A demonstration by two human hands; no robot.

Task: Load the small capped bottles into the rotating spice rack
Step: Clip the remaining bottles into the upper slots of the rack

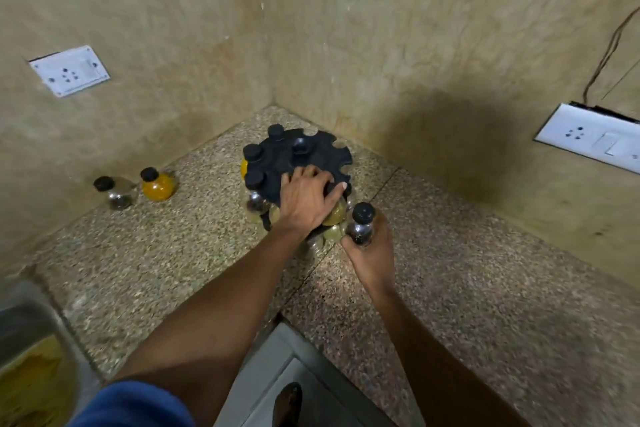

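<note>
In the head view, the rotating spice rack (298, 163) is being kept deep in the back corner of the stone counter (450, 288), where the two walls meet. Its black top disc is being pressed by the left hand (304, 199), laid flat with the fingers spread wide, probably so the rack is steadied or turned until a free notch is brought to the near side. A dark-filled capped bottle (362, 224) is being gripped upright in the closed right hand (372, 253), just beside the rack's near right rim, seemingly being readied for a slot. Several bottles are already being carried in the rack's left-side notches. A clear bottle (114, 192) and a yellow-filled bottle (157, 184) are being left standing along the counter's left wall edge, well apart from the rack, not yet loaded.
</note>
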